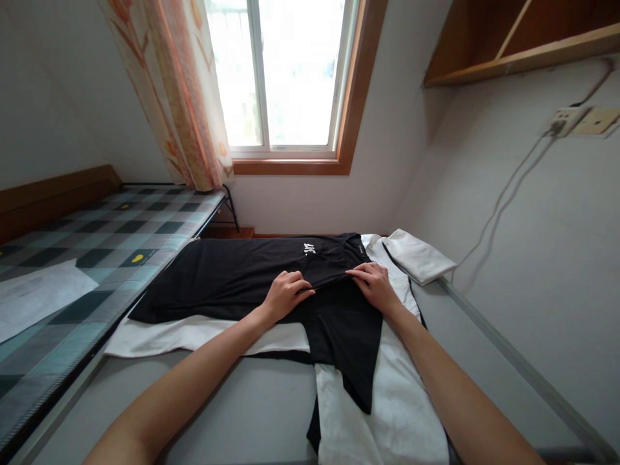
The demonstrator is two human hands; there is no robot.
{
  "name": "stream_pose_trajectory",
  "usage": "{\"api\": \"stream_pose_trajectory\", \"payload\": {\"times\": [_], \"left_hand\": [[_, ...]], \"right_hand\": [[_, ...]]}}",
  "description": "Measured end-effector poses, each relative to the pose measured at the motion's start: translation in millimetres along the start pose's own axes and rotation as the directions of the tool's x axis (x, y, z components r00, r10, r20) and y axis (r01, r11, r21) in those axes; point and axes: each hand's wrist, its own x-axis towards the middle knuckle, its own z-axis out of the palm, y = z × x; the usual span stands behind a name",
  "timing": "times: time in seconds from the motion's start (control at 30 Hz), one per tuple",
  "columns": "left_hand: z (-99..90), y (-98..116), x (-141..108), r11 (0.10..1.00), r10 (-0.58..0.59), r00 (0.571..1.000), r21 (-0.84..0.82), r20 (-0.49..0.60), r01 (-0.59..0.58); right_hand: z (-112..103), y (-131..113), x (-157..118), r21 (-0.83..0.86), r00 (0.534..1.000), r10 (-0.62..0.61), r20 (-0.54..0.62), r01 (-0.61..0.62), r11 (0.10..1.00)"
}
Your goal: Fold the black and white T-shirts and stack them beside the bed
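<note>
A black T-shirt [217, 271] with small white lettering lies spread on top of a white garment [402, 387] with black edges. My left hand [289, 294] is closed on the shirt's cloth near its middle, fingers pinching a fold. Further right, my right hand [372, 281] pinches the same shirt close to the collar and shoulder. Between the two hands the cloth is drawn into a taut ridge. One black sleeve hangs toward me over the white cloth.
Both garments lie on a pale grey tabletop [232, 400]. To the left is a bed with a checked mattress [159, 223] and a sheet of paper [43, 294]. A cable [498, 200] runs down the right wall from a socket. A wooden shelf [523, 68] overhangs at upper right.
</note>
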Motion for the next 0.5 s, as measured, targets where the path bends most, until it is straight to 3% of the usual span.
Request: {"api": "stream_pose_trajectory", "payload": {"times": [0.23, 0.5], "left_hand": [[0.5, -1.2, 1.5, 0.996, -0.089, 0.996, 0.000, -0.002, 0.089], [4.0, -3.3, 2.1, 0.998, -0.051, 0.997, 0.031, 0.063, 0.049]], "right_hand": [[-1.8, -1.4, 0.0, 0.004, 1.000, -0.010, -0.008, 0.010, 1.000], [2.6, 1.7, -2.1, -0.077, 1.000, 0.008, 0.023, -0.006, 0.997]]}}
